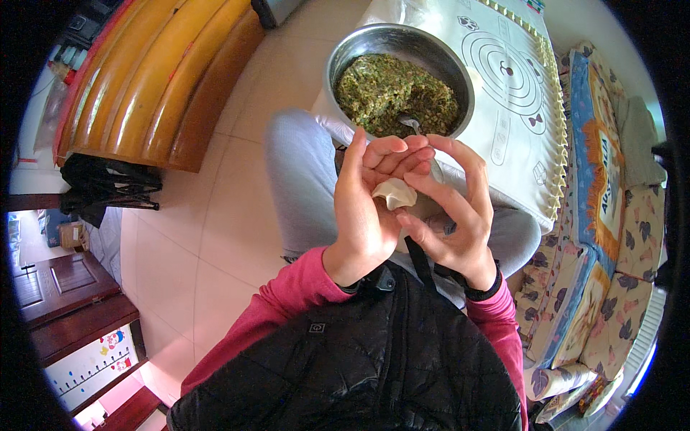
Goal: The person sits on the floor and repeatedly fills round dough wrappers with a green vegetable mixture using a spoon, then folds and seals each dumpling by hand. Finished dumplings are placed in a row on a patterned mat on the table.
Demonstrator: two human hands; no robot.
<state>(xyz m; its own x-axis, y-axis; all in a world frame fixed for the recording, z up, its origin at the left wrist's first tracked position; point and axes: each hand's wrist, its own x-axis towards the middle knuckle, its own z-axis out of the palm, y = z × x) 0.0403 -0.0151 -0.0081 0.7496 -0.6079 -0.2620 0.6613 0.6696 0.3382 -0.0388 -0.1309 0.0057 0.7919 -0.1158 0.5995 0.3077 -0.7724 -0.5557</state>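
Observation:
A small white dumpling [394, 192] with a wavy dough edge rests against the cupped palm and fingers of my left hand [356, 215]. From the other side, my right hand [460, 215] curls round it, with thumb and bent fingers at its edge. Part of the dumpling is hidden by the fingers. Just beyond my hands stands a steel bowl [466, 90] holding chopped green filling [388, 80]. A metal spoon [410, 123] sticks into the filling on its near side.
The bowl stands on a table with a white printed mat [514, 129]. My knees in light blue jeans [298, 187] are at the table's near side. A patterned sofa [632, 237] lies to the right, wooden furniture [158, 72] at the far left, tiled floor [172, 266] between.

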